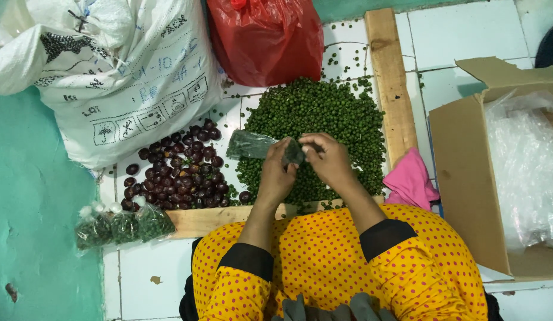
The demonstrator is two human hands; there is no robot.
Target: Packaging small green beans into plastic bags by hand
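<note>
My left hand [277,172] and my right hand [328,159] meet over a heap of small green berries [315,113] on the white tiled floor. Both grip one small clear plastic bag [255,144] filled with the green berries; the bag's body sticks out to the left and my fingers pinch its mouth end. I wear yellow sleeves with red dots and black cuffs. A pile of dark purple round fruits [178,169] lies to the left of the green heap.
Wooden planks [390,77] frame the heap at right and in front [205,221]. Filled small bags [124,224] lie at front left. A white sack [121,71], a red plastic bag [267,38], a pink cloth [410,178] and a cardboard box [467,172] with clear plastic surround.
</note>
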